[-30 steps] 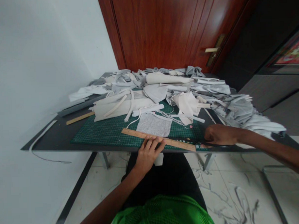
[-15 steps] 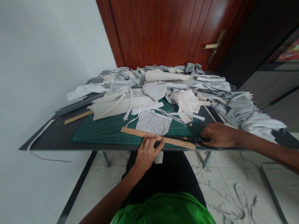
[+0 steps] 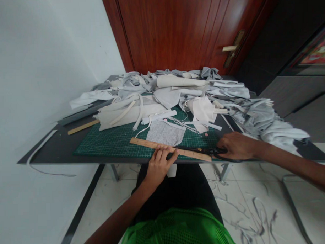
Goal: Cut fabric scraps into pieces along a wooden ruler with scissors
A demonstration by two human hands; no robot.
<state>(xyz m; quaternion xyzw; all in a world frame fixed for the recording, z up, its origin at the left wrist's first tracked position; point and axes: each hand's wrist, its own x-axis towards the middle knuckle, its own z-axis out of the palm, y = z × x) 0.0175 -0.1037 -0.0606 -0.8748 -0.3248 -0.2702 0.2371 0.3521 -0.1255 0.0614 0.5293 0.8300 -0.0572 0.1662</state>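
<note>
A long wooden ruler [image 3: 142,143] lies aslant across the near edge of a green cutting mat [image 3: 110,142]. My left hand [image 3: 160,163] rests on the ruler's middle with its fingers stretched flat. Just behind the ruler lies a flat grey fabric piece [image 3: 165,133]. My right hand [image 3: 236,146] is at the ruler's right end, its fingers closed round the dark handles of black scissors [image 3: 206,150], whose blades point left along the ruler.
The dark table [image 3: 59,145] carries a heap of white and grey fabric scraps [image 3: 199,95] behind the mat and to the right. A second wooden ruler [image 3: 82,127] lies at the left. A red-brown door [image 3: 180,29] stands behind. Fabric strips litter the floor [image 3: 251,211].
My right hand with the scissors has slid a little left along the ruler's end. The view has tilted slightly; my left hand stays on the ruler.
</note>
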